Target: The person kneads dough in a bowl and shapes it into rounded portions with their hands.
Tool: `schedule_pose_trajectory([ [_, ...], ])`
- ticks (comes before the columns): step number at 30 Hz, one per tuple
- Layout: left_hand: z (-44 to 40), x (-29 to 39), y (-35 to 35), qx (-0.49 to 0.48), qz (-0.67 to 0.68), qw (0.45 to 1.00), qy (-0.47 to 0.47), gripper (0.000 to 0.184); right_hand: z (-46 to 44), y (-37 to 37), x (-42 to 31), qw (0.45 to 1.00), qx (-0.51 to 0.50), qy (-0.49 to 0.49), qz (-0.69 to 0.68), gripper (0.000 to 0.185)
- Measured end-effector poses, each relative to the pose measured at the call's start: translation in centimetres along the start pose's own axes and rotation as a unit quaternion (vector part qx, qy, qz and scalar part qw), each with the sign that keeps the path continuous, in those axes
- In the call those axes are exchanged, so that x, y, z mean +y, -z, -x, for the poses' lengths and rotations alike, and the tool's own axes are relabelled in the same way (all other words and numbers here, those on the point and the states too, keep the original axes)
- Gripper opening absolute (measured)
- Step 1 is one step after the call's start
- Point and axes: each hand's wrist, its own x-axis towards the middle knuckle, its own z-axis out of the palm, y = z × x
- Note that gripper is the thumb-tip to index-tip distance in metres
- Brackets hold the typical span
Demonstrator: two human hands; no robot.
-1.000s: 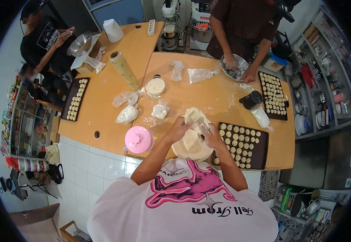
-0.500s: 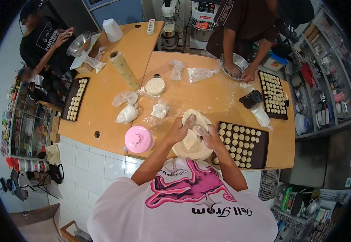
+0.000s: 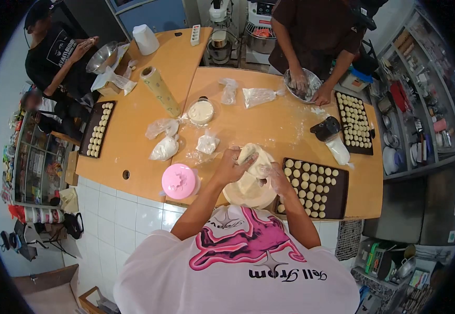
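Observation:
A large lump of pale dough is held up in both of my hands above a wide cream-coloured bowl at the table's front edge. My left hand wraps around the dough's left side, the fingers pressing into a fold. On the opposite side my right hand grips its lower right edge, with flour on the fingers. Just right of that hand lies a dark tray with rows of small round dough pieces. The bowl's inside is partly hidden by the dough and hands.
Left of the bowl stand a pink-lidded container, a bag of white powder and an upright roll of plastic film. Across the table a co-worker's hand is in a metal bowl. Another tray lies at right.
My hands have shifted on the dough, and its top has folded over into a rounder shape. Across the table, the co-worker's hand has lifted slightly within the metal bowl.

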Motion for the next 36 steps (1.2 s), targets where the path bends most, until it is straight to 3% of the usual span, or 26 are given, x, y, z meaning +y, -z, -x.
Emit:
schedule_pose_trajectory([
  [2, 0.0, 0.7, 0.1, -0.008, -0.005, 1.0, -0.019, 0.022, -0.3, 0.8, 0.7, 0.999, -0.012, -0.005, 0.04, 0.029],
  [5, 0.2, 0.9, -1.5, 0.077, 0.111, 0.991, 0.004, 0.028, 0.0, -0.7, -1.0, 0.992, 0.073, -0.033, 0.097, 0.026],
  [8, 1.1, -3.1, -0.1, 0.036, 0.054, 0.993, 0.1, 0.025, 0.2, -0.6, -0.9, 0.988, 0.073, 0.029, 0.132, 0.026],
  [11, 0.5, -3.9, 0.7, -0.015, -0.025, 0.985, 0.169, 0.028, 0.5, -0.7, -0.5, 0.989, 0.083, -0.001, 0.12, 0.028],
  [14, -0.1, -0.5, -0.3, 0.039, 0.009, 0.999, 0.028, 0.028, 0.4, -0.9, 0.7, 0.991, 0.103, -0.009, 0.088, 0.031],
  [17, 0.2, -1.5, -0.3, 0.016, 0.049, 0.995, 0.082, 0.027, -0.1, 0.8, 1.5, 0.998, -0.03, 0.007, 0.063, 0.035],
  [20, 0.3, -0.4, -0.3, 0.032, 0.07, 0.996, 0.042, 0.026, 0.3, 0.4, 0.2, 0.999, -0.021, -0.012, -0.041, 0.038],
  [23, 0.5, -0.3, -0.9, 0.061, 0.116, 0.99, 0.049, 0.026, -0.6, 2.2, 1.3, 0.986, -0.023, -0.116, 0.12, 0.036],
  [26, 0.8, -1.5, -1.3, 0.09, 0.106, 0.987, 0.083, 0.027, -0.8, 0.6, -0.4, 0.982, 0.075, -0.096, 0.145, 0.032],
  [29, 1.0, 1.6, -1.3, 0.132, 0.036, 0.99, 0.012, 0.033, -0.8, 0.2, 0.2, 0.989, 0.094, 0.007, 0.117, 0.028],
  [32, 1.0, -3.0, 0.2, 0.025, 0.015, 0.997, 0.071, 0.04, -1.0, 0.4, 1.6, 0.979, 0.116, 0.076, 0.15, 0.024],
  [35, 0.8, -3.5, -0.7, 0.108, 0.012, 0.994, 0.017, 0.043, -0.5, 0.0, 0.1, 0.967, 0.126, 0.093, 0.203, 0.024],
  [36, 0.8, -3.0, -0.6, 0.106, 0.003, 0.994, 0.04, 0.044, -0.5, 0.0, 0.1, 0.966, 0.128, 0.1, 0.201, 0.024],
])
